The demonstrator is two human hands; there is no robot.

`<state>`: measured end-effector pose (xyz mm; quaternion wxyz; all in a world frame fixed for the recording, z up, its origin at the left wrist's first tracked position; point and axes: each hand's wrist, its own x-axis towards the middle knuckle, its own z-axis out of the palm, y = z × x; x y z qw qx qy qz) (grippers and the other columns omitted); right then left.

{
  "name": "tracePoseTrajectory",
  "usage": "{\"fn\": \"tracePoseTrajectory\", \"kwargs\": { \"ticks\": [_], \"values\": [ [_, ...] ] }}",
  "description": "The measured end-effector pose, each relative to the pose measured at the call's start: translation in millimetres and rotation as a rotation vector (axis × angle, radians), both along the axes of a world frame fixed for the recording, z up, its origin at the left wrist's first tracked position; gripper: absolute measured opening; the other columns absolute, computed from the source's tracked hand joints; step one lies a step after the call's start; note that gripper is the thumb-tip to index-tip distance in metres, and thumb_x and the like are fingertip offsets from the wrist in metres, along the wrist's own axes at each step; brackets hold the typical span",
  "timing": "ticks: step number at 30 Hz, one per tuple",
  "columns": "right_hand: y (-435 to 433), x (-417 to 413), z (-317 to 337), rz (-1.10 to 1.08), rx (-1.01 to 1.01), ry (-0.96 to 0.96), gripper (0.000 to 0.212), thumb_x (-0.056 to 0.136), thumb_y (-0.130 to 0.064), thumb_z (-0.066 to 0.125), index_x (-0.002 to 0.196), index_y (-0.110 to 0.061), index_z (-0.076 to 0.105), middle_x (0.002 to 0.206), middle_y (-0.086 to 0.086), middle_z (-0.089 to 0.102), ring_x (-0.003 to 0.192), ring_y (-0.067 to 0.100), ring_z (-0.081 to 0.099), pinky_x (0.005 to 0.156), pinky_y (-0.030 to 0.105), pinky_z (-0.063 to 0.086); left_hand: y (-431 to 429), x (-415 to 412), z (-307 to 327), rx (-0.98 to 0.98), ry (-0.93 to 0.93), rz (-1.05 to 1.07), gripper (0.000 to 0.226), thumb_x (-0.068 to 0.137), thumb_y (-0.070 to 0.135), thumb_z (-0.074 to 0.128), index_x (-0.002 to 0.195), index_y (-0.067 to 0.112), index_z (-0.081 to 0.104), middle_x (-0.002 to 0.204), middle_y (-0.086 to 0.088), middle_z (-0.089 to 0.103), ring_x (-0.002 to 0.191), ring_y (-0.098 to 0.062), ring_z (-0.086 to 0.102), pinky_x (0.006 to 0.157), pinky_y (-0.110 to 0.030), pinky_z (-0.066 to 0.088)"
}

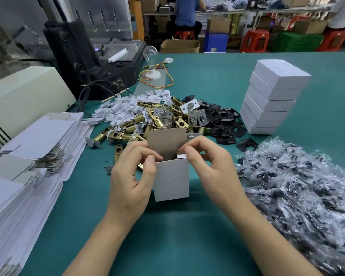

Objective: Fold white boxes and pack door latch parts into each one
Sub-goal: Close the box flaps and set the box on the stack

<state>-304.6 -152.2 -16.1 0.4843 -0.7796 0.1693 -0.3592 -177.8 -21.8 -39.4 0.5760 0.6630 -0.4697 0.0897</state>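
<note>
Sitting between both hands (130,176) (209,168), white box (171,180)

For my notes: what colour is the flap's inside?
The box flap is grey-brown inside; head view.

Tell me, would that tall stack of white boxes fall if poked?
Probably. The stack of white boxes is tall, narrow and unevenly lined up, so a high push would likely topple it. Pushed low, it might slide on the smooth table.
</note>
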Motion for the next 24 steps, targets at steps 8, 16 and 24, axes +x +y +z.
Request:
{"fn": "tracePoseTrajectory", "kwargs": {
  "ticks": [8,16,24],
  "values": [
    [4.4,7.0,-4.0,0.053,0.303,-0.152,0.022,0.084,-0.014,0.062,0.101,-0.027,0.059,0.088,-0.009,0.066,0.086,0.010,0.061,0.078,0.031,0.048,3.2,-2.5,0.0,-0.080,0.182,-0.127,0.044,0.099,0.021,0.055,0.140,0.039,0.054,0.117,0.013,0.069,0.103,-0.016,0.067,0.088,-0.024,0.053],
    [2.6,5.0,-1.1,0.092,0.158,-0.134,0.026,0.088,-0.004,0.053,0.085,-0.024,0.070,0.088,-0.008,0.071,0.089,0.012,0.066,0.082,0.029,0.050,6.1,3.0,1.5,-0.050,0.010,-0.137,0.022,0.100,0.002,0.060,0.112,0.017,0.070,0.113,0.006,0.074,0.112,-0.020,0.070,0.097,-0.026,0.051],
    [-0.8,-5.5,4.7,0.180,0.065,-0.029,0.014,0.095,-0.035,0.059,0.096,-0.029,0.071,0.093,-0.016,0.071,0.087,0.006,0.065,0.074,0.013,0.044,8.6,2.2,3.8,-0.034,-0.015,-0.138,0.027,0.107,0.033,0.057,0.109,0.009,0.071,0.115,-0.002,0.074,0.114,-0.020,0.070,0.096,-0.031,0.053]
  ]
}}
